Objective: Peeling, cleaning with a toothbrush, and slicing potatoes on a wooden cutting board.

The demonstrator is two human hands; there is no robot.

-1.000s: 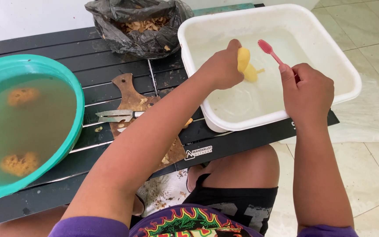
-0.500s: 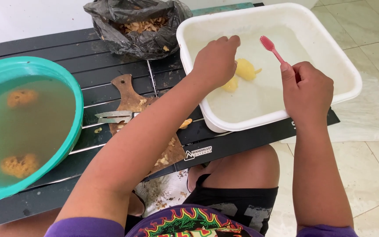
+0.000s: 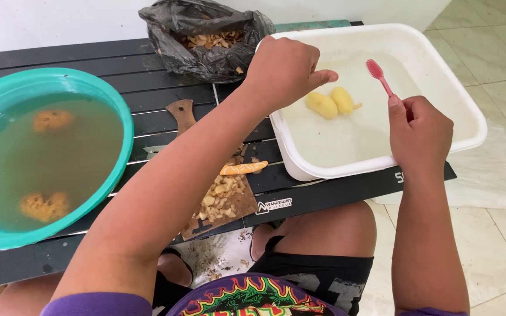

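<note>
My right hand (image 3: 418,132) grips a pink toothbrush (image 3: 380,76) with its bristle head pointing up and away over the white tub (image 3: 462,136). Two peeled yellow pieces of root (image 3: 330,102) float in the tub's water. My left hand (image 3: 285,69) hovers above the tub's near-left corner, fingers loosely curled, holding nothing, just left of the yellow pieces.
A teal basin (image 3: 125,123) of murky water with two unpeeled brown pieces (image 3: 46,206) sits at the left on the black slatted table (image 3: 77,55). A wooden board (image 3: 224,202) with peelings and a yellow strip lies in the middle. A black bag (image 3: 206,36) of peelings stands behind.
My left hand lowered the yellow piece into the tub's water, let it go and pulled back to the left. The right hand kept holding the toothbrush.
</note>
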